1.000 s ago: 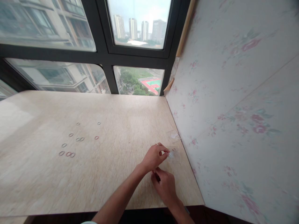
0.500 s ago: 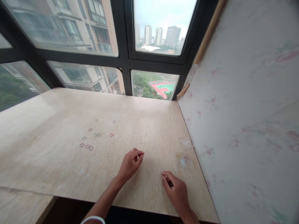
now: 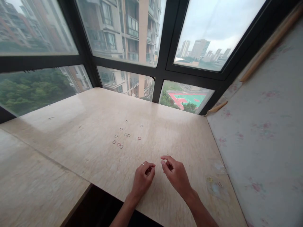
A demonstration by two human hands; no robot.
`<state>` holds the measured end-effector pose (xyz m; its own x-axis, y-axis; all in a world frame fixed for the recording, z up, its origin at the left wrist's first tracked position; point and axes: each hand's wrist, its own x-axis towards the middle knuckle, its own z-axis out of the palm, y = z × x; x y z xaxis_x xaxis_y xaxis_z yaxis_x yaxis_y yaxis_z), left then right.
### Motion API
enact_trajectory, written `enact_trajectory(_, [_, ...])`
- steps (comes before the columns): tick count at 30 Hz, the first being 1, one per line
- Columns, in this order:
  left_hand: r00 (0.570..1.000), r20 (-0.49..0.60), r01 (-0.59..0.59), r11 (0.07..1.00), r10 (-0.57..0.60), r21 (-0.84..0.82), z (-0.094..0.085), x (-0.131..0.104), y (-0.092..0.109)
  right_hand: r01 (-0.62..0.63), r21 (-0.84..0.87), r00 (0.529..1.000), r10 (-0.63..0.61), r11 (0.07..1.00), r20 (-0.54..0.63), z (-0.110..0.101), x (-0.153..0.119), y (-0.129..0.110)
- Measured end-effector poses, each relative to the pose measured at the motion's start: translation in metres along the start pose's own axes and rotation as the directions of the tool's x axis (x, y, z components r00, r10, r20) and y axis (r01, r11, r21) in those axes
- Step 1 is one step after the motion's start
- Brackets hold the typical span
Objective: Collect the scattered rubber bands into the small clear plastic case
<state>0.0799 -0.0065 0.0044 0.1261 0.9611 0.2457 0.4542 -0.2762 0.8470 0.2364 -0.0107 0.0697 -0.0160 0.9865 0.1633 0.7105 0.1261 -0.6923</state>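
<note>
My left hand (image 3: 143, 177) is over the near part of the table with thumb and forefinger pinched together. Anything in that pinch is too small to make out. Just to its right is my right hand (image 3: 175, 172), thumb and forefinger slightly apart, with nothing visible between them. Beyond the hands, several small thin rings like rubber bands lie on the tabletop (image 3: 94, 157). A red ring (image 3: 139, 138) sits apart on the right, and a dark ring (image 3: 121, 146) touches or nearly touches another red ring (image 3: 118, 144).
A clear plastic bag (image 3: 216, 186) with small coloured things in it lies near the wall (image 3: 267, 151). Behind it is another clear wrapper (image 3: 217, 165). Dark-framed windows (image 3: 158, 85) border the table's far side, and a lower surface edge shows at front left.
My view has turned left. My right hand has come across from beside the plastic bag to my left hand, and its thumb and forefinger have parted. The left hand keeps its pinch.
</note>
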Motion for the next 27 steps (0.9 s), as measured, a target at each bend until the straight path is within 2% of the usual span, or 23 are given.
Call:
enact_trajectory(3, [1.000,-0.015,0.027,0.999,-0.027,-0.041,0.000,0.001,-0.003,0.059,-0.076,0.990,-0.049,0.995,0.131,0.023,0.045,-0.024])
enact_trajectory(6, [0.999,-0.019,0.037,0.997,-0.039,-0.069,0.000,0.001,-0.004,0.176,-0.352,0.955,-0.072,0.919,0.289,0.055,0.085,-0.048])
enact_trajectory(10, [0.999,-0.023,0.046,0.997,-0.047,-0.066,0.000,0.000,-0.004,0.254,-0.462,0.931,-0.085,0.850,0.355,0.099,0.131,-0.075])
enact_trajectory(13, [0.998,-0.025,0.055,0.998,-0.056,-0.043,0.001,0.000,-0.004,0.310,-0.516,0.909,-0.090,0.798,0.406,0.126,0.157,-0.088])
enact_trajectory(17, [0.998,-0.029,0.062,0.996,-0.064,-0.058,0.004,-0.001,-0.007,0.391,-0.555,0.872,-0.103,0.734,0.478,0.145,0.177,-0.096])
enact_trajectory(21, [0.997,-0.045,0.055,0.997,-0.058,-0.051,0.005,0.000,-0.008,0.449,-0.571,0.845,-0.118,0.687,0.522,0.152,0.183,-0.097])
enact_trajectory(27, [0.997,-0.051,0.057,0.997,-0.059,-0.048,0.005,0.002,-0.007,0.455,-0.553,0.837,-0.124,0.698,0.533,0.155,0.182,-0.092])
